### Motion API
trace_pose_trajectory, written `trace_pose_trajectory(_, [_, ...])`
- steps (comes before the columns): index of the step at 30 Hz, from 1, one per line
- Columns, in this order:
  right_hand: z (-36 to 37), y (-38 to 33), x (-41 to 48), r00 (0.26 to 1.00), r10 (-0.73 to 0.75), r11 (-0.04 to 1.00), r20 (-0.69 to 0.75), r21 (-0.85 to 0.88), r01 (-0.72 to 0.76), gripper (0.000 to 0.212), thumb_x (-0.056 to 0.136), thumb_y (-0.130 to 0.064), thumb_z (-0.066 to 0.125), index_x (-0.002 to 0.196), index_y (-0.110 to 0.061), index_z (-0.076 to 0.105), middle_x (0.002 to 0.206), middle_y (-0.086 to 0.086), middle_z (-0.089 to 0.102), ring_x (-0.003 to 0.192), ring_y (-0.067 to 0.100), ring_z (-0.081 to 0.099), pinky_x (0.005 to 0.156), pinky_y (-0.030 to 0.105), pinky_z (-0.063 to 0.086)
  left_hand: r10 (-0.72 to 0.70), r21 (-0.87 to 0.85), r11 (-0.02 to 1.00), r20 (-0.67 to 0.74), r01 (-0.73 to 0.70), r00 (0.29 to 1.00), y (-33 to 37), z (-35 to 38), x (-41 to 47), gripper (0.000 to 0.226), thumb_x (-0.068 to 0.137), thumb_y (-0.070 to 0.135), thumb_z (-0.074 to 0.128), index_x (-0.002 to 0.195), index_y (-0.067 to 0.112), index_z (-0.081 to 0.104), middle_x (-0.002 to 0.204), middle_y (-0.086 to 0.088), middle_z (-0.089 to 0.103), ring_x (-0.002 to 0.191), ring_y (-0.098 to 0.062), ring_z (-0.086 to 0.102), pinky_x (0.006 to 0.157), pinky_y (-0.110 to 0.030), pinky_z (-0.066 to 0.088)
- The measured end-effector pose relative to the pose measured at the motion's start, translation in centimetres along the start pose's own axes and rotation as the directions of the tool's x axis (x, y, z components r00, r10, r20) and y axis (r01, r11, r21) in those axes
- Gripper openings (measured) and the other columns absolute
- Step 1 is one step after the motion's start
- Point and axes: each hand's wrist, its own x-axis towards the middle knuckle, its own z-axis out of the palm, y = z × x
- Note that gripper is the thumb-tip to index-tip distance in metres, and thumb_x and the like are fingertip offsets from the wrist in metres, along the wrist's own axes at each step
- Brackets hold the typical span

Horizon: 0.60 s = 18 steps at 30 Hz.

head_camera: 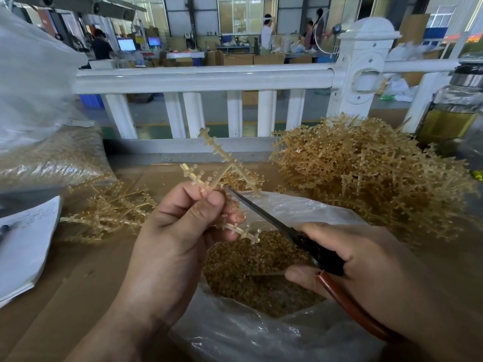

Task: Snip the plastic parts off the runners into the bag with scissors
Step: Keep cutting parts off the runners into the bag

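Note:
My left hand [180, 231] pinches a pale yellow cross-shaped runner [222, 163] between thumb and fingers, holding it above the open clear plastic bag [261, 333]. My right hand [366, 267] grips the scissors [308, 244] by their brown-red handles. The dark blades point up and left, and their tip touches the runner near its centre, just by my left fingertips. Inside the bag lies a heap of small amber cut parts [251, 262]. Small parts still line the runner's arms.
A large pile of uncut runners [371, 173] sits at the right, a smaller pile [112, 210] at the left. A filled clear bag [52, 158] and papers [23, 244] lie far left. A glass jar [452, 111] stands right, a white railing [203, 79] behind.

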Motion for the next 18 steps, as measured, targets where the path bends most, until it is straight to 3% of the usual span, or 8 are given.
trace_pose_trajectory(7, [0.03, -0.3, 0.05, 1.0, -0.013, 0.999, 0.017, -0.041, 0.014, 0.062, 0.08, -0.082, 0.042, 0.101, -0.029, 0.066, 0.072, -0.013, 0.061, 0.066, 0.007, 0.06, 0.054, 0.028, 0.046, 0.022, 0.011, 1.0, -0.01, -0.022, 1.0, -0.05, -0.01, -0.04, 0.007, 0.078, 0.031, 0.072, 0.073, 0.027, 0.069, 0.078, -0.005, 0.069, 0.076, -0.02, 0.067, 0.062, -0.027, 0.056])
trace_pose_trajectory(11, [0.02, -0.32, 0.03, 1.0, -0.012, 0.999, 0.015, -0.033, 0.012, 0.06, 0.08, -0.081, 0.044, 0.103, -0.03, 0.065, 0.077, -0.013, 0.065, 0.07, 0.007, 0.062, 0.056, 0.031, 0.05, 0.032, 0.015, 0.999, -0.02, -0.031, 0.999, -0.14, -0.03, 0.01, 0.007, 0.078, 0.032, 0.072, 0.073, 0.027, 0.07, 0.078, -0.004, 0.069, 0.075, -0.018, 0.067, 0.062, -0.026, 0.055])
trace_pose_trajectory(15, [0.02, -0.52, 0.07, 1.0, -0.013, 0.999, 0.012, -0.044, 0.014, 0.052, 0.08, -0.079, 0.045, 0.102, -0.035, 0.064, 0.072, -0.016, 0.06, 0.068, 0.004, 0.059, 0.059, 0.026, 0.046, 0.042, 0.037, 0.998, -0.021, -0.041, 0.999, -0.24, -0.2, 0.05, 0.01, 0.082, 0.026, 0.077, 0.075, 0.027, 0.071, 0.078, -0.003, 0.07, 0.075, -0.019, 0.067, 0.063, -0.027, 0.055])
trace_pose_trajectory(18, [0.05, -0.58, 0.06, 1.0, -0.001, 0.999, 0.008, -0.047, 0.001, 0.052, 0.079, -0.079, 0.044, 0.101, -0.037, 0.063, 0.071, -0.016, 0.06, 0.068, 0.003, 0.058, 0.06, 0.027, 0.046, 0.054, 0.05, 0.997, 0.003, -0.055, 0.999, -0.2, -0.23, 0.01, 0.014, 0.078, 0.035, 0.082, 0.078, 0.026, 0.071, 0.079, -0.003, 0.069, 0.076, -0.019, 0.066, 0.065, -0.027, 0.056])
